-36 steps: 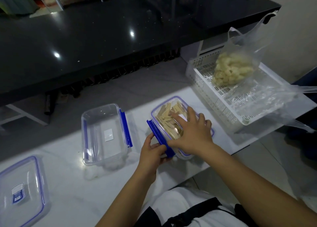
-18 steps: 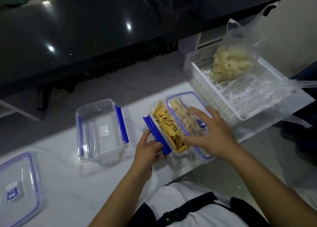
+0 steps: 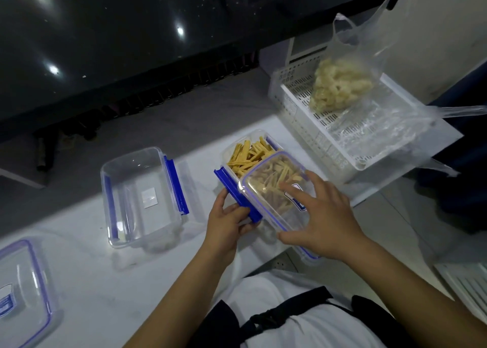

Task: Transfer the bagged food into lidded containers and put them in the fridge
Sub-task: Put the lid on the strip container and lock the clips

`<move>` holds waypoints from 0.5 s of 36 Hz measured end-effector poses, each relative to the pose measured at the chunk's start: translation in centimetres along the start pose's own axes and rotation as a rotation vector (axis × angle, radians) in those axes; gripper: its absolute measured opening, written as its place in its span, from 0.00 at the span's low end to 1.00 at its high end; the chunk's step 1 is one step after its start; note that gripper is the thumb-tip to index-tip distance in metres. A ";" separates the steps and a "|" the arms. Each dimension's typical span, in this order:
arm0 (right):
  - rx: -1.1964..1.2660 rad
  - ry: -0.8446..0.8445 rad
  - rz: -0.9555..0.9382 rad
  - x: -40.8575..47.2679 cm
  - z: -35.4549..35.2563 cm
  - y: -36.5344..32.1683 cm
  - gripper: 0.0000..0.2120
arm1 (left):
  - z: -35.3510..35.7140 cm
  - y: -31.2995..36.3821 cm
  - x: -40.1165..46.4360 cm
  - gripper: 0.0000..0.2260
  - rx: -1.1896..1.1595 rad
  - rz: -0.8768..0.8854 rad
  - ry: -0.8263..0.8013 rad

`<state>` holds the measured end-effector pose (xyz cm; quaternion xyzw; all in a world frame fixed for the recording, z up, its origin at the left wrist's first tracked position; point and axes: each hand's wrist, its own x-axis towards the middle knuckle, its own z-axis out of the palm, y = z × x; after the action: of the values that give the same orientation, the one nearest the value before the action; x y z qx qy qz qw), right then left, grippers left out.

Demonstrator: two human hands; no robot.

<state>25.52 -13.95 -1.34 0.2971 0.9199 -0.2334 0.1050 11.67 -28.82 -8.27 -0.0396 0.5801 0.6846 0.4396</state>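
A clear container (image 3: 237, 147) filled with yellow sticks stands near the white table's front edge. Its clear lid (image 3: 266, 189) with a blue seal lies askew, covering the near half only. My right hand (image 3: 321, 218) rests spread on the lid, thumb at its near edge. My left hand (image 3: 224, 224) pinches the blue clip (image 3: 234, 192) on the container's left side. An empty clear container (image 3: 139, 197) with blue clips stands to the left. A second lid (image 3: 23, 284) lies at far left. A plastic bag of pale food (image 3: 340, 87) sits in a white basket (image 3: 311, 126).
A crumpled empty clear bag (image 3: 379, 126) lies in the basket beside the full one. A black glossy counter (image 3: 131, 39) rises behind the white table (image 3: 87, 282). The basket overhangs the table's right end; tiled floor lies beyond.
The lid, seated on the container a second ago, has slid off toward me under my right hand, uncovering the far half of the sticks. My left hand stays on the blue clip.
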 end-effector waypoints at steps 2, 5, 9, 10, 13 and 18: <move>-0.006 -0.001 -0.007 -0.5 0.2 0.0 0.48 | 0.0 -0.1 0.1 0.29 0.006 0.002 -0.001; 0.024 -0.020 0.002 -1.5 0.3 0.8 0.48 | -0.1 -0.2 0.2 0.29 -0.006 0.001 -0.004; 0.181 0.044 0.018 -3.1 0.1 2.0 0.45 | -0.1 -0.3 0.3 0.29 -0.013 -0.003 -0.022; 0.205 0.080 0.021 -3.4 0.0 2.3 0.44 | -0.1 -0.3 0.3 0.28 -0.014 -0.006 -0.029; 0.210 0.165 0.039 -4.4 -0.7 3.0 0.43 | -0.2 -0.3 0.3 0.28 -0.006 -0.008 -0.033; 0.104 0.149 0.086 -6.4 -1.3 4.3 0.44 | -0.4 -0.4 0.3 0.29 -0.008 -0.019 -0.027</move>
<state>33.13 -13.38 0.33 0.3580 0.8982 -0.2533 0.0308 11.53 -29.01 -8.86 -0.0376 0.5708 0.6833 0.4537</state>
